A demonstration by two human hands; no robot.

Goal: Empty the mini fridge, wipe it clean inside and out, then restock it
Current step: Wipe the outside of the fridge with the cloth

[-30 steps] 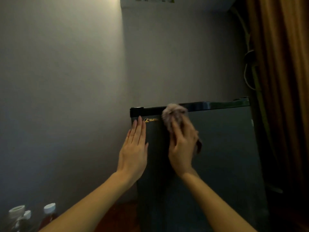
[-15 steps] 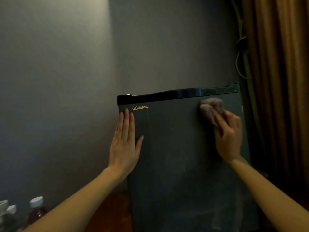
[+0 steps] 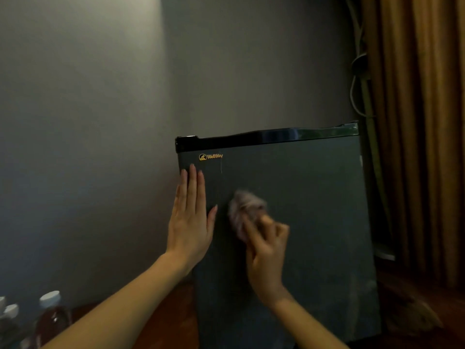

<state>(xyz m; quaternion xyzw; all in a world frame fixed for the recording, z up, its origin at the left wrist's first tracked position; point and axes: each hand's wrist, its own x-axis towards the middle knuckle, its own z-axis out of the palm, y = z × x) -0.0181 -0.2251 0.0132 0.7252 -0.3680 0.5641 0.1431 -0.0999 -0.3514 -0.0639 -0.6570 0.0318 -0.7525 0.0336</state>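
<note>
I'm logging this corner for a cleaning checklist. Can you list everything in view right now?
mini fridge: one, dark grey with black top trim, against the wall, door closed
WellWay logo: one, gold, door's top left corner
cloth: one, pinkish grey, bunched against the middle of the door
bottles: three white caps visible, one bottle with reddish liquid, bottom left corner
curtain: one, brown, right edge
cables: pale, count unclear, hanging between fridge and curtain
wall: grey, behind the fridge
wooden surface: reddish brown, beside the fridge's base
left hand: one, flat on the door's left side
right hand: one, blurred, grips the cloth on the door
</note>
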